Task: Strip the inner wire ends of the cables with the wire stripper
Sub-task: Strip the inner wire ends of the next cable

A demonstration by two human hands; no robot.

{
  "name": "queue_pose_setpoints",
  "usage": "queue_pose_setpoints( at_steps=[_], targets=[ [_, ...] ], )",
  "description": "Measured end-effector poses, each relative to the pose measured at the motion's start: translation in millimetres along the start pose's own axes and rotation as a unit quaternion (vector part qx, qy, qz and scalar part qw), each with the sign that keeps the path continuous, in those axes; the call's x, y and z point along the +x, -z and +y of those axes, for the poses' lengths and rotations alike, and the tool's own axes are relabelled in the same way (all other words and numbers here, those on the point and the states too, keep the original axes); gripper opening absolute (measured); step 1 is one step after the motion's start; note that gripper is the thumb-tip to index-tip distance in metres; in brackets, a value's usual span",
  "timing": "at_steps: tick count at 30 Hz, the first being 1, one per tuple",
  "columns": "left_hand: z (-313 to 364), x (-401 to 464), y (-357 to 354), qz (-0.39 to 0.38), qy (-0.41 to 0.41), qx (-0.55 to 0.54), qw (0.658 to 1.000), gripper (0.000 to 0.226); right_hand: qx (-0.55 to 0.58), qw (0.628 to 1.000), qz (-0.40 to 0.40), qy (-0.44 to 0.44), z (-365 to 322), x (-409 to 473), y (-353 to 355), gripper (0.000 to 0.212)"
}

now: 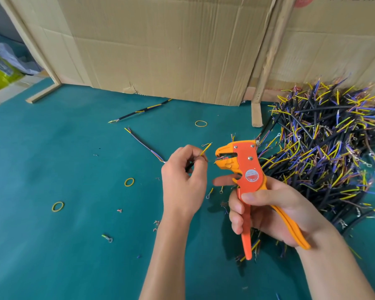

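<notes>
Left hand (183, 176) pinches short black cable (191, 166), yellow inner wire (205, 150) just left of orange wire stripper (246, 169) gripped by right hand (266, 210). Jaws gape; misfed wire risks cut strands.

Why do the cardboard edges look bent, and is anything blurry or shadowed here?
Head view: the wide-angle lens bows the cardboard wall and wooden strips near the frame edges; soft, even light, only a faint shadow on the green mat under the wire stripper; the cable pile smears slightly toward the right edge.
</notes>
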State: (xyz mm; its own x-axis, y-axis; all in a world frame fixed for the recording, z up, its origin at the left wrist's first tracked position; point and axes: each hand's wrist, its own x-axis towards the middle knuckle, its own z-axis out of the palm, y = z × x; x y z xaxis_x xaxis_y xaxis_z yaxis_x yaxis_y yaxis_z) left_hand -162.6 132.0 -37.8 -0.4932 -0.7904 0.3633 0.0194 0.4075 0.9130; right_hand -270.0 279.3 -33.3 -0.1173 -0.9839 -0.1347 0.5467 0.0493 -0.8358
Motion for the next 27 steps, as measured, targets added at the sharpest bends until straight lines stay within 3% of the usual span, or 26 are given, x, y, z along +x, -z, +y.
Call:
queue_pose_setpoints(
  at_steps=[15, 19, 27],
  targets=[
    [-0.1, 0.7, -1.5, 0.000, 0.014, -0.017, 1.000, 0.015, 0.026, 0.997, 0.069, 0.026, 4.9, 8.7, -10.7, 0.054],
    [-3.3, 2.3, -1.4, 0.014, 0.028, -0.025, 0.999, 0.019, 0.027, 0.994, 0.094, 0.046, 8.9, 13.7, -19.6, 0.041],
    [-4.8, 5.3, 0.8, 0.032, 0.049, -0.051, 0.997, 0.017, 0.038, 0.993, 0.096, 0.048, 12.1, 16.3, -26.7, 0.042]
  ],
)
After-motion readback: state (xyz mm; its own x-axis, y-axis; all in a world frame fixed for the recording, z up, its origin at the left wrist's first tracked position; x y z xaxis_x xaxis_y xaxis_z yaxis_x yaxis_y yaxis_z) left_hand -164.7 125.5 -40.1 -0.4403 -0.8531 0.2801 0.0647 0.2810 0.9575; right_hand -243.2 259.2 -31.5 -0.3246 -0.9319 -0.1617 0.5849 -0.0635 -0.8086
